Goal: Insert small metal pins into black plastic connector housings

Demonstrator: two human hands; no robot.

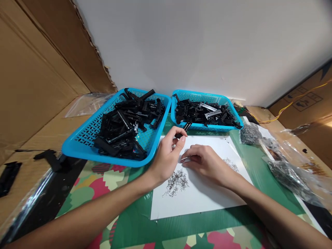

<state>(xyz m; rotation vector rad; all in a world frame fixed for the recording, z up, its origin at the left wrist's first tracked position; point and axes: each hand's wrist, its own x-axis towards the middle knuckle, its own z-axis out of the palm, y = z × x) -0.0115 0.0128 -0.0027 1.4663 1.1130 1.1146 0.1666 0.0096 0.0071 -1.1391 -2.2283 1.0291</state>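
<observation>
My left hand (168, 152) is closed round a black plastic part (187, 126), whose end sticks up past the fingers in front of the right basket. Close on its right, my right hand (203, 160) pinches a thin metal piece (184, 159) between thumb and fingers. Both hands are above a white sheet (202, 200). Below my left hand lies a pile of small bent metal wires (176, 182). A smaller pile of fine metal pieces (230, 164) sits beyond my right wrist, partly hidden by it.
Two blue baskets (103, 158) (202, 127) of black parts stand behind the sheet. Plastic bags of metal pieces (250, 134) lie at the right, near a yellow cable (280, 112). Loose black parts (9, 177) lie far left. A white wall rises behind.
</observation>
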